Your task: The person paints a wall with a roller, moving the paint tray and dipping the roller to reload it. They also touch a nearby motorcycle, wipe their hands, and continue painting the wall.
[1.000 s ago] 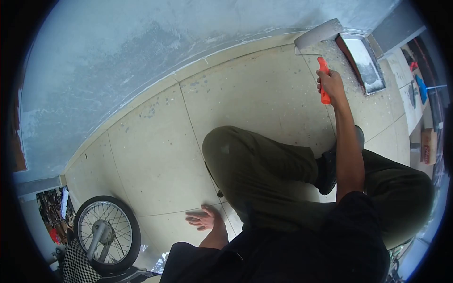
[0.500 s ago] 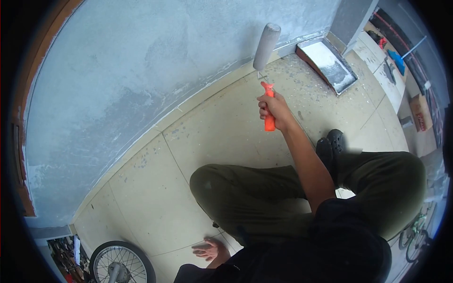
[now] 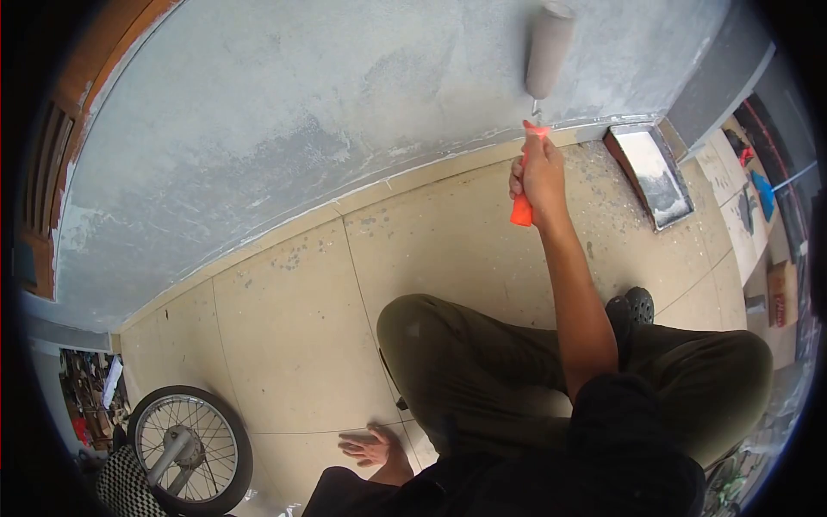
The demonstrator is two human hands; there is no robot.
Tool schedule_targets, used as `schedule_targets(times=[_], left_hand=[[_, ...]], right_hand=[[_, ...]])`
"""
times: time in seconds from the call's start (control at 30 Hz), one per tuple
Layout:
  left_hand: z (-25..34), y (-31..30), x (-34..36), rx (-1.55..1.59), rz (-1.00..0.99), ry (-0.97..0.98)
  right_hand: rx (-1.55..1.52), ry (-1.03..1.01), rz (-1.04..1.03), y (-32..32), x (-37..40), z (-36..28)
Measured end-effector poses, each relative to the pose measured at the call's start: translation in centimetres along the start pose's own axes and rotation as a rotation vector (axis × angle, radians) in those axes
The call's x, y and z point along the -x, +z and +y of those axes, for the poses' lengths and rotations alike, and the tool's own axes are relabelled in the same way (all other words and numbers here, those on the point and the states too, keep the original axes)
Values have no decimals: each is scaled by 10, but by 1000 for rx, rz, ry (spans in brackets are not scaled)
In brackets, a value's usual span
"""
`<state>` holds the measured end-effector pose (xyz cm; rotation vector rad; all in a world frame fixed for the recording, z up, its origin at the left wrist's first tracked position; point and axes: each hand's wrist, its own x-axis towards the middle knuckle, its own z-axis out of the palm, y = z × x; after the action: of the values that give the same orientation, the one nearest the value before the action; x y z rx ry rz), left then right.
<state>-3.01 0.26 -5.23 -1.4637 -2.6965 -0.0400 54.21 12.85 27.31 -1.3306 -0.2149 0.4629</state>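
My right hand (image 3: 543,177) is wrapped round the orange handle of a paint roller (image 3: 551,52), its long greyish sleeve pointing up against the blue-grey wall (image 3: 345,95). Flat on the tiled floor beside my body, my left hand (image 3: 366,448) has its fingers spread and holds nothing. To the right of the roller, a dark paint tray (image 3: 674,194) with whitish paint in it rests on the floor by the foot of the wall.
A spoked wheel (image 3: 234,415) stands at the lower left. Dried paint flecks dot the floor tiles (image 3: 293,345) along the wall. On the right are a cardboard box (image 3: 782,295) and a blue dustpan-like object (image 3: 763,191). An orange-brown frame (image 3: 103,65) edges the wall's left side.
My right hand has raised the roller higher along the wall. The camera view has shifted, so the tray and wheel appear in different places. My left hand stays on the floor.
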Motion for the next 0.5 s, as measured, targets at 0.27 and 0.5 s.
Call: schedule_targets(times=[0.27,0.5], left_hand=[[8,-15,-1,-11,-62,-25],[15,-21,-3,13,-110,-32]], right_hand=[[422,38,-308,101,85,54],[135,411,-787,214,131,113]])
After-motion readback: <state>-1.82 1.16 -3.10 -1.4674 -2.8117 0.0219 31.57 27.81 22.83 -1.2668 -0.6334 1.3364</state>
